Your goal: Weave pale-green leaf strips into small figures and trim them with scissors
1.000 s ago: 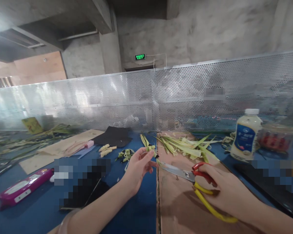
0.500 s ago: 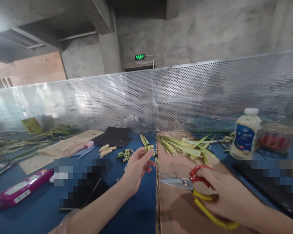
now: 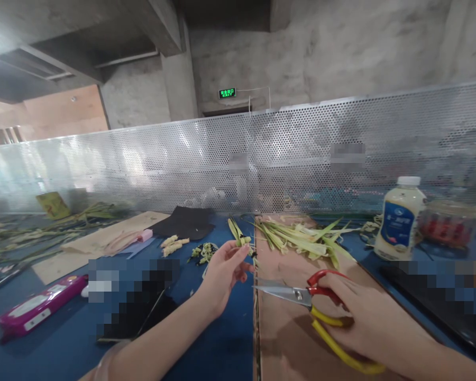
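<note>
My left hand (image 3: 222, 278) pinches a small woven piece of green leaf strips (image 3: 241, 239) above the blue tabletop, the strips fanning up and away from my fingertips. My right hand (image 3: 367, 315) grips scissors (image 3: 301, 295) with one red and one yellow handle. Their blades are slightly apart and point left toward the woven piece, just short of it. The scissors hover over a brown cardboard sheet (image 3: 289, 344).
Cut green leaves (image 3: 301, 237) are piled on the cardboard's far end. A white bottle (image 3: 400, 219) and a clear box of red items (image 3: 448, 223) stand at right. A pink packet (image 3: 39, 306), a black cloth (image 3: 186, 221) and leaf scraps (image 3: 203, 251) lie at left. A perforated metal screen (image 3: 143, 164) backs the table.
The scissors dropped away from the leaf piece and drew back to the right, then rose slightly again with the blades parted. My left hand stayed almost still.
</note>
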Demonstrator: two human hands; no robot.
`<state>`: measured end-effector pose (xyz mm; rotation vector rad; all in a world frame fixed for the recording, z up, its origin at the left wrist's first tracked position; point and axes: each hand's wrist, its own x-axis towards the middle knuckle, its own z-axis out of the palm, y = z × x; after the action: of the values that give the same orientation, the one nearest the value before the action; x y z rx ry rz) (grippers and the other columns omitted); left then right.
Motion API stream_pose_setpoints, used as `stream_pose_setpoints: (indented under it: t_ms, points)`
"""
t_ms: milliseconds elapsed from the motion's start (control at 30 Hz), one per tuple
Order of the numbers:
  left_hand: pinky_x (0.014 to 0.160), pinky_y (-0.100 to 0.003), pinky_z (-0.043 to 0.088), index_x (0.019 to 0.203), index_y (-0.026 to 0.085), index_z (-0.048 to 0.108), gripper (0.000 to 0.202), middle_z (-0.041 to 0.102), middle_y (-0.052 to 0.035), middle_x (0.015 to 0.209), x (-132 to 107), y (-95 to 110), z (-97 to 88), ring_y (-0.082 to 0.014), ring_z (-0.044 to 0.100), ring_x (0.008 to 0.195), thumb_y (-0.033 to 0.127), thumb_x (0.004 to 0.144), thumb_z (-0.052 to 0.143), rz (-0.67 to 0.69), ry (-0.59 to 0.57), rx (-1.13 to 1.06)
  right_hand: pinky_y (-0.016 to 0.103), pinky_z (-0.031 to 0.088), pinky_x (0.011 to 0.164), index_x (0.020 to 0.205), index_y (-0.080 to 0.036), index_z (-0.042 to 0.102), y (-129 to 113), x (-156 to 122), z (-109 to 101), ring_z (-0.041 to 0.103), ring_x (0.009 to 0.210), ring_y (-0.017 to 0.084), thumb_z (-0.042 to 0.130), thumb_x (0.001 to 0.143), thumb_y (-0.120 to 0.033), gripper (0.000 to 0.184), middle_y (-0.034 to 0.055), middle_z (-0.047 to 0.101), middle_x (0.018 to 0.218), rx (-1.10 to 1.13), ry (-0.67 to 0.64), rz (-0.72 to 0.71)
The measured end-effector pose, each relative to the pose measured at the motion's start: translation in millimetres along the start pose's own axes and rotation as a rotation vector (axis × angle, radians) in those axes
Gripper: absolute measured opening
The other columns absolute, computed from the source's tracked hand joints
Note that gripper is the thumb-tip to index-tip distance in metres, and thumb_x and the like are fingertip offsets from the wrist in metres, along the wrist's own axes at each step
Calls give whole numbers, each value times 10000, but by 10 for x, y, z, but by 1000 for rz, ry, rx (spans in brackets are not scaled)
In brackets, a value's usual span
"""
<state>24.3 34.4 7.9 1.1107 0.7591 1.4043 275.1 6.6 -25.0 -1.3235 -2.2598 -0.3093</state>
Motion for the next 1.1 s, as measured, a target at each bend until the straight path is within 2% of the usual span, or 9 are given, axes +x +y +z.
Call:
stream_pose_setpoints:
  t_ms: [200, 600, 833, 1100]
  points:
    - [435, -160, 341, 788, 172, 510, 236, 546, 44, 711, -24, -9, 13, -60, 583, 532, 328, 714, 672, -29, -21, -20, 270, 452, 531, 972, -252, 534, -37, 36, -57, 606, 601, 176, 554, 739, -346, 252, 26, 644, 855, 5, 16, 29]
    - [433, -165, 351, 766, 165, 522, 235, 556, 47, 703, -40, 3, 45, -64, 590, 523, 310, 692, 691, -67, -35, -46, 326, 482, 633, 931, -241, 520, -44, 58, -88, 619, 766, 223, 559, 744, -334, 212, 54, 634, 908, 8, 50, 6]
    - [432, -163, 345, 775, 168, 526, 228, 552, 49, 676, -55, -9, 57, -62, 582, 513, 310, 698, 686, -90, -49, -46, 346, 488, 646, 925, -241, 525, -36, 63, -77, 618, 780, 237, 567, 729, -342, 224, 56, 636, 877, 14, 24, 18]
    - [432, -160, 342, 755, 168, 517, 219, 539, 50, 607, -75, -10, 70, -62, 569, 491, 308, 708, 678, -112, -65, -31, 322, 486, 619, 921, -247, 540, -66, 56, -98, 622, 738, 224, 568, 733, -344, 213, 48, 645, 837, 44, 56, 2]
